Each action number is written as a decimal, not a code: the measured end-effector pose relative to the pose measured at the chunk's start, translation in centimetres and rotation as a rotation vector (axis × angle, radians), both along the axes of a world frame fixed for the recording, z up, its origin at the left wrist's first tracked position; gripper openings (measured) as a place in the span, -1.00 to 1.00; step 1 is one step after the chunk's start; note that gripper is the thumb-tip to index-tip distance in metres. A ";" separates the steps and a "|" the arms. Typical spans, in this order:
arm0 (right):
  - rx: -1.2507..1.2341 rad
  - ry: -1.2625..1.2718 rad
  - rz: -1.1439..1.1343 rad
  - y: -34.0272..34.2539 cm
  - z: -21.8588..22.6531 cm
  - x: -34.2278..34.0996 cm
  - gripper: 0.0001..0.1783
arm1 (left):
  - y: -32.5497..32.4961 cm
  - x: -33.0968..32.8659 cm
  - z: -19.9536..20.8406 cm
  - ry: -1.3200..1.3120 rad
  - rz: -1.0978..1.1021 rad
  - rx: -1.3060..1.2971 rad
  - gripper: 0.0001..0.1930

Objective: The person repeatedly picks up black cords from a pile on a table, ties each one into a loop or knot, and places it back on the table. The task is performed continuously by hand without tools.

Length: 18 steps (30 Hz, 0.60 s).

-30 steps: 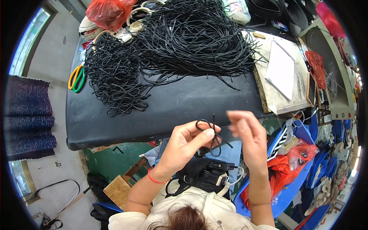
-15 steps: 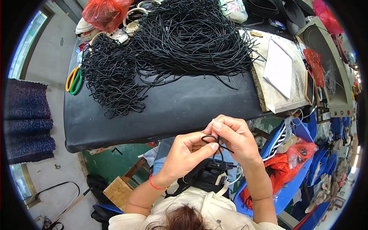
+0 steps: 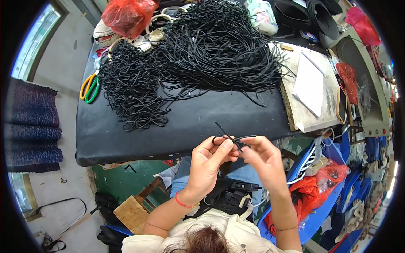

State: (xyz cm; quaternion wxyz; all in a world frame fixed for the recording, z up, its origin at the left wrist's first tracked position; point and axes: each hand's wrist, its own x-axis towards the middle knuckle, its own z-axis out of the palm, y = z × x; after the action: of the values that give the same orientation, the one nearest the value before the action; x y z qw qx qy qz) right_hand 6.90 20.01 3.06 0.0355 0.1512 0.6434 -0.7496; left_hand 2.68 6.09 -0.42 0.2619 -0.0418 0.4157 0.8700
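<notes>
A thin black cord [image 3: 223, 136], bent into a small bow with a loop and loose ends, is pinched between the thumb and fingers of my left hand [image 3: 213, 159]. One end of it sticks up and away from me, another points right. Close against the bow's right side is my right hand [image 3: 265, 162], its fingers slightly blurred, thumb and forefinger apart around the cord's edge. On the black table [image 3: 202, 122] beyond lie a big heap of straight black cords [image 3: 219, 50] and, to its left, a smaller pile of looped cords [image 3: 133, 88].
Scissors with orange and green handles [image 3: 90, 87] lie at the table's left edge. A white pad [image 3: 309, 84] rests on a pale board [image 3: 291, 52] at the right. Below stands a blue bin [image 3: 314, 213] with red bags [image 3: 306, 189]. A wooden stool [image 3: 130, 213] is at lower left.
The cord's loop and ends now spread out as a bow in my left fingers. My right hand has moved slightly right and its fingers have parted. The view has shifted a little.
</notes>
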 end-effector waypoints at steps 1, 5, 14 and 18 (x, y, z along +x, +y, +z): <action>-0.071 0.083 -0.051 -0.5 -0.3 -0.1 -0.83 | 0.1 0.1 -0.2 0.063 -0.009 -0.049 -0.85; 0.047 0.128 -0.052 -0.1 -0.5 -0.1 -0.88 | -0.1 0.6 0.7 0.220 -0.051 -0.228 -0.86; 0.344 0.212 0.122 0.8 -0.7 0.2 -0.86 | -1.2 -0.4 1.1 0.195 -0.224 -0.248 -0.85; 0.055 0.132 0.140 1.0 -0.2 -0.3 -0.84 | -1.3 -0.5 1.0 0.201 -0.216 -0.258 -0.85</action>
State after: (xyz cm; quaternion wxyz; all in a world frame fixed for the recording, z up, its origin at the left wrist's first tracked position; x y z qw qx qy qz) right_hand 6.63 21.01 2.82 0.0412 0.0569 0.6737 -0.7357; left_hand 2.15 4.77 0.53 0.3032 0.0570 0.5498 0.7763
